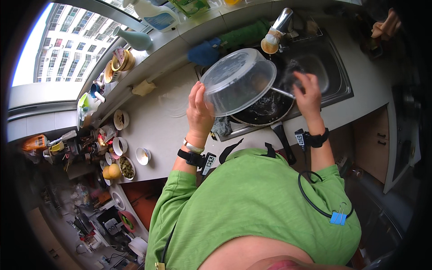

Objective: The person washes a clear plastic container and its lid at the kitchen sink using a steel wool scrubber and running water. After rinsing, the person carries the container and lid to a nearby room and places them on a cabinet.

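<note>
A clear plastic basin (236,81) is tilted over the near edge of the sink, and my left hand (199,109) grips its left rim. My right hand (307,92) is to the right of the basin, blurred, with fingers bent; whether it touches the thin metal handle (282,92) beside its fingertips I cannot tell. Beneath the basin a dark frying pan (266,109) holds water, its black handle (283,143) pointing towards me. The faucet (281,20), with a cloth-wrapped spout, stands behind the basin.
A grey rag (221,126) lies left of the pan. The steel sink (319,67) extends right. A small bowl (143,156), more bowls and a dish of greens (127,167) stand on the left counter. A pale green vase (133,38) and bottles line the window ledge.
</note>
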Motion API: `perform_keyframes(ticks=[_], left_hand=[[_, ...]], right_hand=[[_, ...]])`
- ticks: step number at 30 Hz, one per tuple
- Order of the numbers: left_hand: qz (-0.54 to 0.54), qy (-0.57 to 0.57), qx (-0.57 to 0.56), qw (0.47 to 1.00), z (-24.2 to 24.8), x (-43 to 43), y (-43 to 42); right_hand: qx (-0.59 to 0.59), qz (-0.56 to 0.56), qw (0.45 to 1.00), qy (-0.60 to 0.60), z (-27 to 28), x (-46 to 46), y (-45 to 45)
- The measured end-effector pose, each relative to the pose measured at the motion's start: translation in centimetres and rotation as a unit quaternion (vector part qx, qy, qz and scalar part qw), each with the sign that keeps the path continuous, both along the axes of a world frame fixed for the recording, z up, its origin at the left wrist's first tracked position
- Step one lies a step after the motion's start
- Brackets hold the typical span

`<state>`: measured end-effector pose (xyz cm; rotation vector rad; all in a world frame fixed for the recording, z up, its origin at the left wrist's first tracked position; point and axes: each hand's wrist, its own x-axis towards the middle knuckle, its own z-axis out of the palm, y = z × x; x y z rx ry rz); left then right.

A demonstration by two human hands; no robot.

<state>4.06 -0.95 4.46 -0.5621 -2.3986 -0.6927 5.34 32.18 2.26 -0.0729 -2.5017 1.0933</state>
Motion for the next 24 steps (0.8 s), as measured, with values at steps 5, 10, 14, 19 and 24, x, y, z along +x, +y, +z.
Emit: perform_keyframes(ticks=[5, 10, 14, 19, 24], left_hand=[[-0.042, 0.089, -0.03, 0.995, 0.2, 0.4, -0.5], [-0.06, 0.106, -0.05, 0.991, 0.7, 0.9, -0.7], [-0.058, 0.117, -0.063, 0.989, 0.9, 1.0, -0.8], [-0.062, 0.119, -0.059, 0.989, 0.8, 1.2, -1.0], [-0.044, 0.114, -0.047, 0.991, 0.4, 1.4, -1.1]], right_hand=[[-0.029, 0.016, 0.999, 0.023, -0.4, -0.4, -0.2], [-0.036, 0.018, 0.999, 0.021, -0.9, -0.6, -0.2], [-0.001, 0.0, 0.995, 0.098, -1.5, -1.1, -0.1], [-0.062, 0.004, 0.998, -0.024, -2.1, -1.2, 0.3], [-0.042, -0.007, 0.998, 0.051, -2.7, -1.2, 1.0]])
